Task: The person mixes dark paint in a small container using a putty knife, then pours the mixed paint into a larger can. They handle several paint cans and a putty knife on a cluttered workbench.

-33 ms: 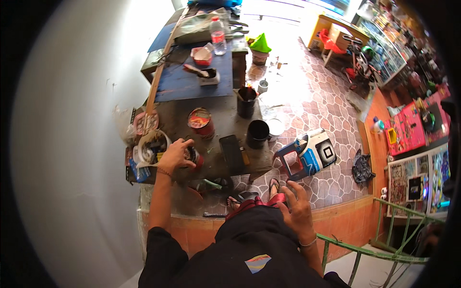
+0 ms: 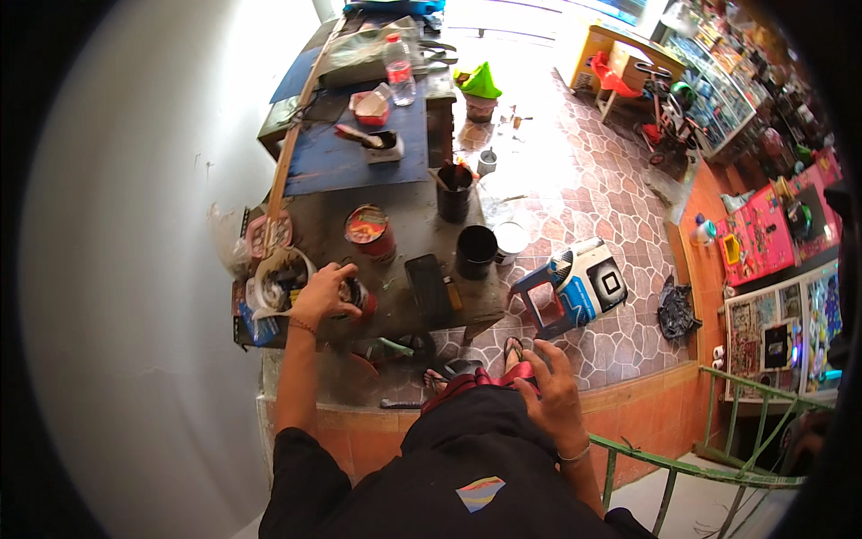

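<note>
My left hand (image 2: 323,295) is at the near left of the worktable, its fingers and thumb curved round the top of a small red tin (image 2: 367,308). The hand partly hides the tin. Just beyond stands a larger red tin (image 2: 370,235) with an orange-red top. A white tub (image 2: 303,260) holding mixed small items is beside my left wrist. To the right of the gripped tin lie a dark phone-like slab (image 2: 429,286) and a black cup (image 2: 476,249). My right hand (image 2: 552,395) hangs in the air before my body, fingers bent and apart, holding nothing.
A white and blue box (image 2: 588,286) stands right of the table (image 2: 409,208). Farther back are a dark brush pot (image 2: 455,193), a clear bottle (image 2: 400,72) and a white container (image 2: 386,148) with a brush. A green railing (image 2: 664,463) is at lower right.
The whole view has shifted slightly, with the table's things a little farther left. Both hands keep the same pose.
</note>
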Motion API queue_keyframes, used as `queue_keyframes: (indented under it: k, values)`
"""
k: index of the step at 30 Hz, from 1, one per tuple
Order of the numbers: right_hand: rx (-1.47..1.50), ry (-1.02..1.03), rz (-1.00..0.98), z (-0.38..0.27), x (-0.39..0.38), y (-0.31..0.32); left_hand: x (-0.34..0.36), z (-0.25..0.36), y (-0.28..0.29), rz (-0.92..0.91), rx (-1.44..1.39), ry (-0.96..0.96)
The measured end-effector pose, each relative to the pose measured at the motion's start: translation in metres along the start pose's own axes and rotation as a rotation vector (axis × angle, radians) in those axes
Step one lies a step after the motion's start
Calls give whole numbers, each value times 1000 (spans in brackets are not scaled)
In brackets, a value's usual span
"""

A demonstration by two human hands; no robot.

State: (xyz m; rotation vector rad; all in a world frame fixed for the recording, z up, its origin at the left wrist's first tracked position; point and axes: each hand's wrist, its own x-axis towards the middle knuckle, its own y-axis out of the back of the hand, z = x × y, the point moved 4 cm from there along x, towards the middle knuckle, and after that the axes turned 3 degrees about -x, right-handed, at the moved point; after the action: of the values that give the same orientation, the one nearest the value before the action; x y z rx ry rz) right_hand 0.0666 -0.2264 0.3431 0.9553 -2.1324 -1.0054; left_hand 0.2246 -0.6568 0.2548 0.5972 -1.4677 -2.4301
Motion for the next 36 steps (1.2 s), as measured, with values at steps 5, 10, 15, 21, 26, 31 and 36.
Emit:
queue_keyframes:
  k: [5,10,15,21,26,31,36]
  values:
    - [1,29,-9,28,0,8,7,1,2,-30,-18,24]
    - [25,-2,1,62,8,34,8,2,2,-14,-51,2]
    - [-43,13,5,93,13,60,-9,27,10,178,10,28]
    - [-53,-115,84,135,16,81,-25,156,-1,790,-678,8]
    - [149,-309,208,236,-5,59,11,317,-104,427,-1332,124]
    - [56,-521,-39,411,-107,-10,70,444,-181,13,-1910,333]
    - [62,-1313,-100,530,-289,-36,153,516,-251,-231,-1654,303]
